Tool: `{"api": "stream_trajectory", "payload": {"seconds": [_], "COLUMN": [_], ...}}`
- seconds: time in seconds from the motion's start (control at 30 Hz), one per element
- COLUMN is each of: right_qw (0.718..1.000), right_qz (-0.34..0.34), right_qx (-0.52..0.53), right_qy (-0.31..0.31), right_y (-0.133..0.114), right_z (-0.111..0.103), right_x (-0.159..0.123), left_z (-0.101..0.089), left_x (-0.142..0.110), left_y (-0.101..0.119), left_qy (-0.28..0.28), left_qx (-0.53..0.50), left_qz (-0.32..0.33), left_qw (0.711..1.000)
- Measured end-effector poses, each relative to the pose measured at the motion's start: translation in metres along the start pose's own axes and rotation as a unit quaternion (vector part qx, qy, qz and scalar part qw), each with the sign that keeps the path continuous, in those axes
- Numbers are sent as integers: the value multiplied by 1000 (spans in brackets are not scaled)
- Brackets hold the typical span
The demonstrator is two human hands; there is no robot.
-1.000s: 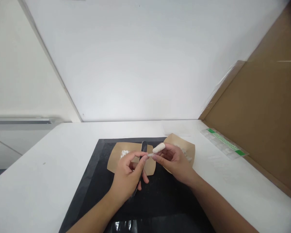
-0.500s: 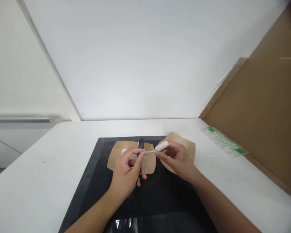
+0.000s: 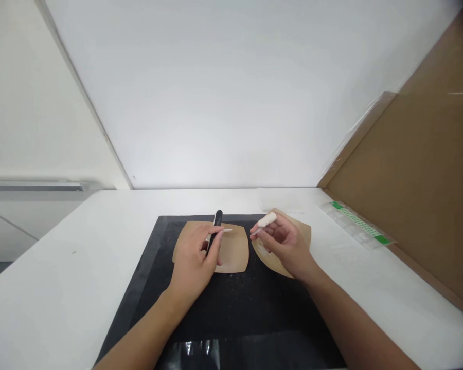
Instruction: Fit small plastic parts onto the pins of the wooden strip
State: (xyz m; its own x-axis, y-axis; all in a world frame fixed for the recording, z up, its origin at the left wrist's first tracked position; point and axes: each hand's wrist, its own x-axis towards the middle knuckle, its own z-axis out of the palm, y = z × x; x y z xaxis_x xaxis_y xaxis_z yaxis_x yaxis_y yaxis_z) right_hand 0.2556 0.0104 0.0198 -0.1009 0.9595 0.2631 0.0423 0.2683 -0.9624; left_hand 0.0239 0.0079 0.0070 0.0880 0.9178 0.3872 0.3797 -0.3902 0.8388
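My left hand (image 3: pixel 195 257) is closed, with a thin whitish piece (image 3: pixel 227 230) pinched between thumb and index finger. A black stick with a rounded end (image 3: pixel 218 218), much like a nail file, is also tucked in that hand and slants upward. My right hand (image 3: pixel 287 246) wears a white finger cot (image 3: pixel 267 220) on its index finger. Its thumb and index finger pinch another small whitish piece (image 3: pixel 256 232). The hands are apart, each over brown paper: a left sheet (image 3: pixel 235 254) and a right sheet (image 3: pixel 303 234).
A black mat (image 3: pixel 231 313) lies under both papers on the white table (image 3: pixel 61 288), with fine specks on it. At right, a clear plastic case with a green label (image 3: pixel 357 223) lies by a brown cardboard panel (image 3: pixel 416 169). A white wall stands behind.
The whitish strip that spanned both hands is now in two pieces, one in each hand. My hands have moved apart, and the black stick tilts more to the left.
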Motion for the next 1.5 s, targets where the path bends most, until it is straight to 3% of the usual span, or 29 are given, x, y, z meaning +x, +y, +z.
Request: {"api": "stream_trajectory", "payload": {"seconds": [0.47,0.8,0.93,1.03,1.1,1.23,1.33,1.43,1.5], "right_qw": [986,990,995,987,962,872,844,843,858], "right_qz": [11,22,22,18,6,-28,-70,-102,-125], "right_qx": [122,83,-4,-142,-268,-489,-532,-526,-493], "right_qy": [117,109,92,78,60,16,12,52,71], "right_y": [-15,-14,-10,-10,-9,0,5,4,0], "right_z": [-16,-23,-28,-38,-46,-63,-67,-60,-50], "right_x": [6,8,10,11,11,12,13,13,12], "left_z": [1,3,6,7,7,7,8,11,14], "left_x": [0,-4,-4,-5,-5,-7,-9,-10,-11], "left_y": [0,0,-2,-2,-3,-2,-1,0,1], "left_qy": [6,-18,-22,-26,-35,-47,-54,-77,-87], "left_qx": [-26,-37,-28,-26,-21,-27,-47,-73,-92], "left_qz": [-17,-13,11,25,25,16,1,-25,-49], "left_qw": [1000,999,999,999,999,998,997,994,991]}}
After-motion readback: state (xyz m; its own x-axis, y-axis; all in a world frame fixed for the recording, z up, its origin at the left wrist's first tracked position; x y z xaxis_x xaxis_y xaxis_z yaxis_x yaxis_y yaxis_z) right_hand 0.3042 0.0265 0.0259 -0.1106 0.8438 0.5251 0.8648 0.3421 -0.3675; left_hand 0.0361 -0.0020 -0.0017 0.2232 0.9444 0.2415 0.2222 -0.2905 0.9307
